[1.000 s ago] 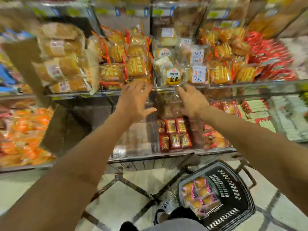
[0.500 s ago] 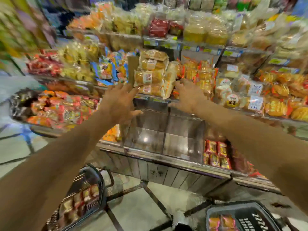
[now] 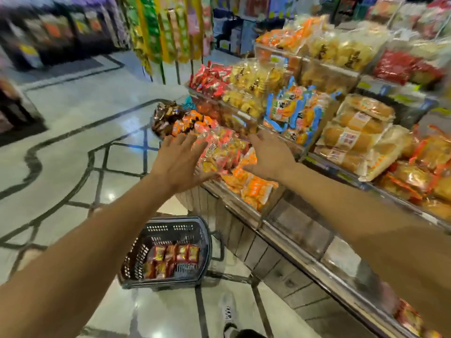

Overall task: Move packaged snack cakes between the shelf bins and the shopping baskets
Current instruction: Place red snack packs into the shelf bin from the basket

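Left hand (image 3: 179,164): fingers spread, grip empty, held over the lower shelf bin (image 3: 246,198).
Right hand (image 3: 269,154): fingers spread, grip empty.
Snack cakes (image 3: 174,261): red-and-yellow packs in the basket (image 3: 168,226) on the floor.
Writing: too blurred to read.

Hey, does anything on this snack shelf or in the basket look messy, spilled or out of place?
Nothing clearly stands out. The basket sits upright on the floor with red snack cakes inside, and shelf packs are loosely heaped in their bins. Both hands, left and right, are empty. Motion blur hides finer details.
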